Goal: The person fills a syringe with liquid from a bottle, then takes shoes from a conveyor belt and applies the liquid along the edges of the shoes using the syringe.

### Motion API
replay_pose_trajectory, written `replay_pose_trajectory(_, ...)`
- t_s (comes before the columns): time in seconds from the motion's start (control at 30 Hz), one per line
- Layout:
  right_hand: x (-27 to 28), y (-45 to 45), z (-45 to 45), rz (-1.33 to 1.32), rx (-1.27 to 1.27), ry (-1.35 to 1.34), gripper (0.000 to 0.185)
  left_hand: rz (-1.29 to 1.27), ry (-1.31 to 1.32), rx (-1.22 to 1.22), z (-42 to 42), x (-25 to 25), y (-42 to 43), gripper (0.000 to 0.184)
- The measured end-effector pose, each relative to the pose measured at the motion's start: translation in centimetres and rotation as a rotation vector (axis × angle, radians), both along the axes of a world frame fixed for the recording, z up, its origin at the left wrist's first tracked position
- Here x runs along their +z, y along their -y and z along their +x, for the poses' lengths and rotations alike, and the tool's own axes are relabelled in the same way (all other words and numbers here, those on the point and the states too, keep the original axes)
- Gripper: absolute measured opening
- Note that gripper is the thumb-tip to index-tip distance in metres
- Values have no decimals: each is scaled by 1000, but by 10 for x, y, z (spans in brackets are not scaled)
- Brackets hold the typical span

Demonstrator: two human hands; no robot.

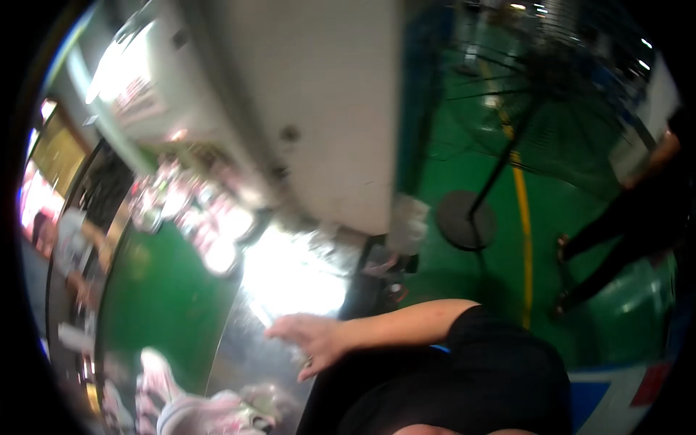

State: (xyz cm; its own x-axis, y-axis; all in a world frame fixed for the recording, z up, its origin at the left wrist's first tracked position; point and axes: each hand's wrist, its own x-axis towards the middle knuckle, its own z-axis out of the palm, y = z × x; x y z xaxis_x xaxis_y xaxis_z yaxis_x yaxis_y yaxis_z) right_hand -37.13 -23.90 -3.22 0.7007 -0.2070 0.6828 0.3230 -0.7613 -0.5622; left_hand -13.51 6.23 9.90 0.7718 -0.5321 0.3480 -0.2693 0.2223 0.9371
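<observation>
The right hand (308, 341) of the person, on a bare forearm coming out of a black short sleeve (507, 355), is near the lower middle of the frame. Its fingers are loosely spread, pointing to the left, and I see nothing held between them; a ring (308, 361) is on it. The hand is over a shiny silver metal surface (264, 355), but I cannot tell if it touches this. The left hand is outside the view.

The nearest white and pink shoes (206, 415) lie at the bottom left of the frame, apart from the hand. A blurred pile of similar white and pink shoes (196, 210) is at the upper left, beside a flat green surface (163, 290). A large off-white machine cabinet (326, 109) stands at the upper middle. At the left edge there is a co-worker in a grey shirt (71, 243).
</observation>
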Motion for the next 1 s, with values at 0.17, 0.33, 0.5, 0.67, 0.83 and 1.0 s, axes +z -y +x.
replay_pose_trajectory(0.17, 27, 8, -19, 242, 144, -269, 106, 262, 275, 104, -8, 11, 20, 79)
replay_pose_trajectory(0.33, 28, 19, -31, 511, 265, -481, 112, -10, 1, 105, -8, 25, 55, 62)
replay_pose_trajectory(0.5, 33, 24, -42, 638, 308, -525, 113, -275, -564, -72, 41, -68, 77, 52)
replay_pose_trajectory(0.67, 40, 21, -45, 809, 245, -547, 118, -394, -938, -333, 36, -85, 96, 57)
replay_pose_trajectory(0.83, 48, 17, -47, 834, 247, -606, 122, -330, -854, -308, 40, -102, 85, 57)
replay_pose_trajectory(1.0, 71, 14, -36, 389, 150, -746, 114, -292, -861, -251, 63, -128, 76, 58)
